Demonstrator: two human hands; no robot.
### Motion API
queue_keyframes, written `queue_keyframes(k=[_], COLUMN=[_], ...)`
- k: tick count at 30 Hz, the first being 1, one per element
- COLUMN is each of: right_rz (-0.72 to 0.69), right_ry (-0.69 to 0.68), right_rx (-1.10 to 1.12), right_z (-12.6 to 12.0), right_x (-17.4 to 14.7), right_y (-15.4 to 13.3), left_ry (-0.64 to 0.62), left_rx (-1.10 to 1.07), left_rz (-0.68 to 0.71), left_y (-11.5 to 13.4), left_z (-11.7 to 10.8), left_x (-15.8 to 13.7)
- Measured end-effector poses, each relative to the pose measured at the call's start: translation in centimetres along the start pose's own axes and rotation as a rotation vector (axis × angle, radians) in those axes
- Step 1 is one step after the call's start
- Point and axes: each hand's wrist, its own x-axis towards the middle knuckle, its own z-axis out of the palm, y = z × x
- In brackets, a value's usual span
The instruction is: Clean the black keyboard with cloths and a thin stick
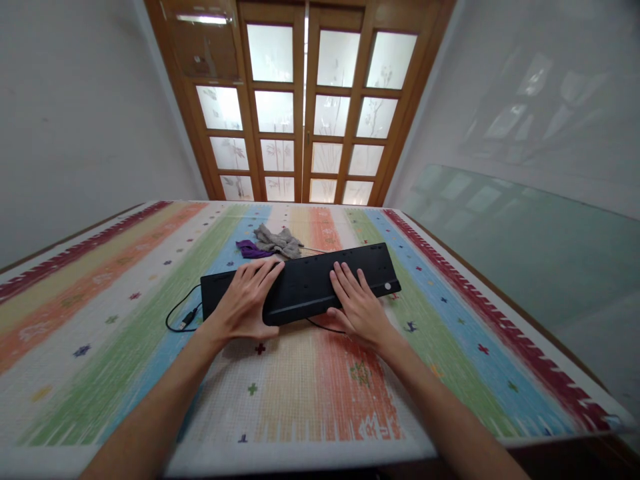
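Observation:
A black keyboard (305, 283) is tilted over the striped tablecloth, its plain underside turned up towards me and its right end higher in view. My left hand (245, 300) grips its left part, fingers across the underside and thumb at the near edge. On the right part lies my right hand (357, 303), fingers over the underside, thumb by the near edge. The keys are hidden. From the left end a black cable (170, 315) loops out to a USB plug (189, 318) on the cloth. Another stretch of cable shows below the near edge.
Just behind the keyboard lie a crumpled grey cloth (279, 240) and a purple cloth (253, 249). The patterned tablecloth (140, 347) covers the table. Walls flank both sides, a glass sheet (510, 253) leans at right, and wooden glazed doors (305, 153) stand behind.

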Motion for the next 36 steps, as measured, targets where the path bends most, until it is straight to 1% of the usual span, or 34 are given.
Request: queue_keyframes(k=[2,4,7,12,15,17,19,21,23,25,28,31,33,36], right_rz=[0.020,0.049,0.140,0.410,0.620,0.785,0.951,1.098,1.212,1.285,1.292,1.264,1.242,1.209], right_ry=[0.007,0.044,0.166,0.430,0.537,0.567,0.541,0.479,0.420,0.345,0.193,0.091,0.069,0.109], right_rx=[0.025,0.078,0.196,0.374,0.479,0.554,0.650,0.782,0.965,1.179,1.444,1.582,1.612,1.585], right_z=[0.3,0.2,-0.8,-2.6,-2.9,-2.8,-2.6,-2.5,-2.6,-3.0,-4.0,-4.6,-4.6,-4.0], right_x=[-0.1,-0.1,0.0,-0.2,-0.6,-0.8,-1.0,-1.1,-1.0,-0.8,-0.5,-0.5,-0.5,-0.4], right_y=[0.2,0.6,1.6,4.2,5.9,6.8,7.6,8.0,8.1,7.9,7.4,7.0,6.9,6.7], left_ry=[-0.010,-0.001,0.037,0.092,0.112,0.131,0.151,0.170,0.187,0.200,0.209,0.233,0.249,0.262], left_rx=[-0.001,0.003,0.027,0.123,0.180,0.205,0.225,0.240,0.256,0.269,0.286,0.309,0.321,0.372], left_rz=[0.006,0.013,0.018,0.017,0.025,0.038,0.051,0.060,0.063,0.068,0.088,0.134,0.157,0.176], left_y=[0.0,0.0,-0.3,-0.8,-1.0,-1.2,-1.4,-1.6,-1.7,-1.7,-1.7,-1.6,-1.3,-0.7], left_z=[0.1,0.1,-0.1,-0.6,-0.6,-0.5,-0.5,-0.4,-0.5,-0.5,-0.5,-0.2,0.1,0.6], left_x=[0.0,0.0,-0.2,-0.7,-0.9,-1.0,-1.0,-1.1,-1.2,-1.3,-1.4,-1.5,-1.5,-1.4])
